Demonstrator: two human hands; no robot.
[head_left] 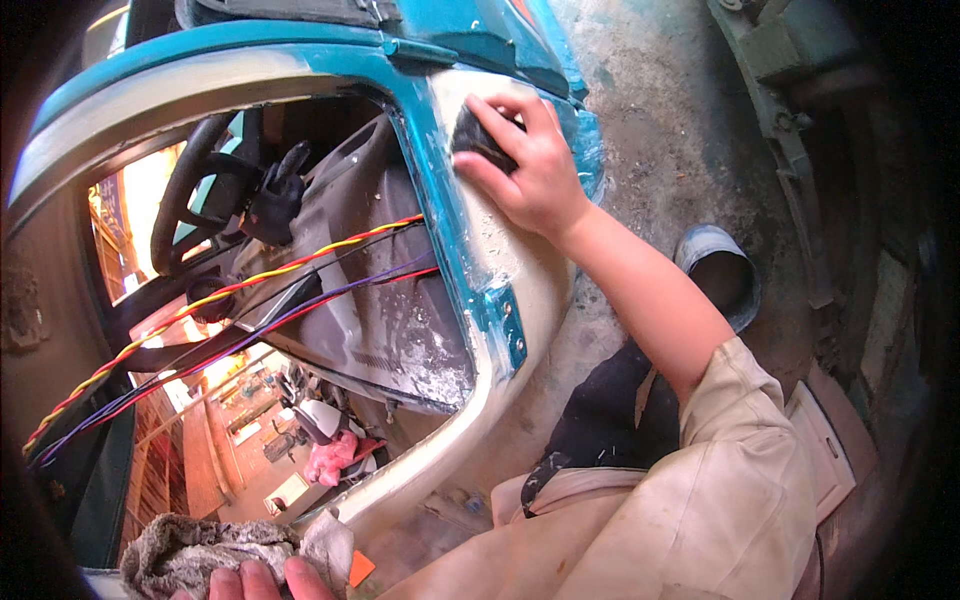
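Observation:
My right hand (535, 165) grips a dark block (480, 142), fingers and thumb spread around its sides. The block is pressed to the cream-coated pillar (490, 235) of a teal vehicle body, beside the windshield opening. Small pits and flakes mark the coating below my wrist. At the lower left, the fingers of my left hand (262, 582) curl against a crumpled grey rag (200, 550); the rest of that hand is out of the picture. A small orange piece (361, 568) pokes out next to the rag.
Twisted yellow-red and purple-red wires (290, 270) stretch across the window opening. Inside are a steering wheel (185, 190) and a dusty dashboard (400, 310). A bucket (722, 275) stands on the concrete floor (660, 110) at the right. A rusty metal frame (790, 130) lies beyond.

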